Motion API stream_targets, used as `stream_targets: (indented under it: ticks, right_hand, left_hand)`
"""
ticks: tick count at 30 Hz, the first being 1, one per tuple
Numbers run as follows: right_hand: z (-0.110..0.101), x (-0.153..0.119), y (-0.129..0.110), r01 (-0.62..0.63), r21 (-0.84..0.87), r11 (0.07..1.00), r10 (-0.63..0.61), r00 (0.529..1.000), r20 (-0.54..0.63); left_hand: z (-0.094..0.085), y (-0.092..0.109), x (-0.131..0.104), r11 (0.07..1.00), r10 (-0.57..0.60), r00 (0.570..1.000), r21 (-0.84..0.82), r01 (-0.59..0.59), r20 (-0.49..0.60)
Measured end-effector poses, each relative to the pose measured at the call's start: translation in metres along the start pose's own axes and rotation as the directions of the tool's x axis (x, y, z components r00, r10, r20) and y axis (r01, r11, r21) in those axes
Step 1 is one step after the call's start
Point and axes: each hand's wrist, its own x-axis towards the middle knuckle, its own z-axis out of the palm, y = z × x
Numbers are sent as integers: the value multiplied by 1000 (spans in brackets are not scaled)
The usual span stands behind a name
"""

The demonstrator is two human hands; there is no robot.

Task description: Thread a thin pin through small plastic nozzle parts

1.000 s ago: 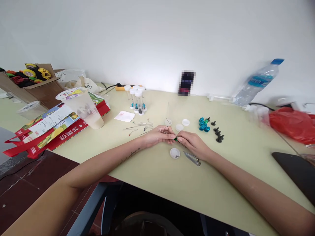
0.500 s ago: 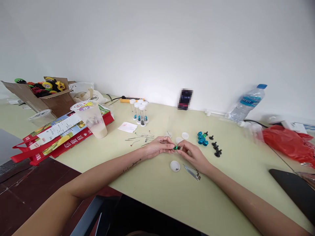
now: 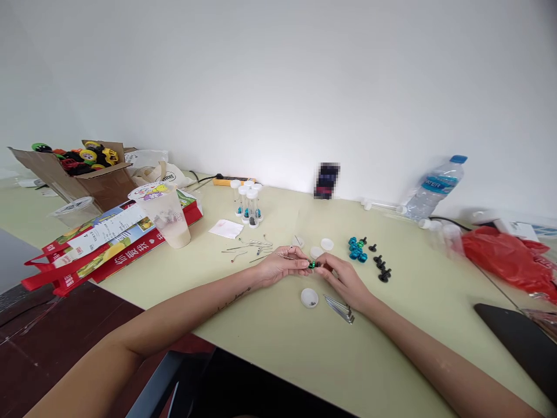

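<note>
My left hand pinches a small shiny green and black part between thumb and fingertips. A thin metal rod also shows at its fingers. My right hand closes its fingertips on the black end of the same part, from the other side. Just below the hands sits a round white cap with tiny dark pieces in it. Close to my right wrist lie several L-shaped metal keys. Thin wire-like pieces with small coloured ends are scattered left of my left hand.
Teal parts and black plugs lie to the right. Clear tubes stand behind, near a paper slip. A drink cup, red bag and toy-filled box occupy the left; a water bottle leans at right.
The view has shifted slightly. Both hands stay together around the green and black part, and my right fingertips have turned a little on its black end.
</note>
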Motion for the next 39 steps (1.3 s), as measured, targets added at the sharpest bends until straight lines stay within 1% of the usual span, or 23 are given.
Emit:
stream_targets:
  ticks: [2,4,8,12,18,24,29,31,35,39]
  right_hand:
    - [-2,0,-2,8,2,1000,-9,999,35]
    - [-2,0,-2,10,-7,1000,-9,999,41]
    - [0,0,2,-14,-22,1000,13,999,-30]
    - [2,0,4,-16,-14,1000,15,999,-50]
    - [-1,-1,-2,5,-14,1000,-5,1000,26]
    - [1,-1,0,-16,-21,1000,16,999,-34]
    - [-2,-1,-2,20,-27,999,-19,999,37]
    - [-2,-1,-2,34,-32,999,-32,998,49]
    - [0,-1,-1,3,-39,999,-3,1000,-4]
    - [1,-2,0,-19,-26,999,18,1000,-25]
  left_hand:
    - [0,0,0,1000,-7,1000,4,6,7]
    - [1,1,0,1000,-11,1000,3,11,3]
    - [1,0,2,1000,-4,1000,-19,4,-28]
    - [0,-1,2,1000,2,1000,-31,-2,-25]
    - [-2,-1,2,1000,-8,1000,-7,9,19]
    - [-3,-1,3,1000,10,1000,-29,-10,1]
    - [-1,0,2,1000,-7,1000,13,7,26]
    - [-1,0,2,1000,-1,999,28,0,36]
    - [-2,0,2,999,23,999,32,-24,32]
    - [-1,-1,3,998,43,999,38,-44,20]
